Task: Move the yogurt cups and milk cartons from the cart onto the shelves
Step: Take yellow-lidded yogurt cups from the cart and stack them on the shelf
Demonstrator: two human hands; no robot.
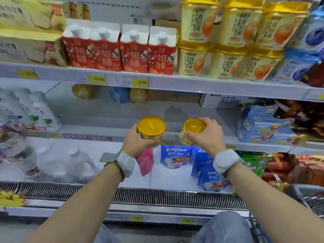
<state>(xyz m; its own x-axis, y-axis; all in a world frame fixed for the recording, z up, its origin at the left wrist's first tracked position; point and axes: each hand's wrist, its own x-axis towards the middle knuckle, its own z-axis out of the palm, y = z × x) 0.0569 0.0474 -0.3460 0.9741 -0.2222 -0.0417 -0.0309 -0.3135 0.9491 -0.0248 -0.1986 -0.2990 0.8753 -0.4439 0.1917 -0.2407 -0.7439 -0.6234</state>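
Gripping yogurt cups, both hands

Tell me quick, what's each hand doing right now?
Left hand: grip closed around a yellow-lidded yogurt cup.
Right hand: grip closed over a second yogurt cup, from above.

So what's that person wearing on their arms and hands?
Both forearms are bare, with no sleeves, and the hands have no gloves. The left hand and the right hand each have a rounded, light grey padded device strapped at the wrist. The left wrist's device also has a flat grey strap tab sticking out, edged in green.
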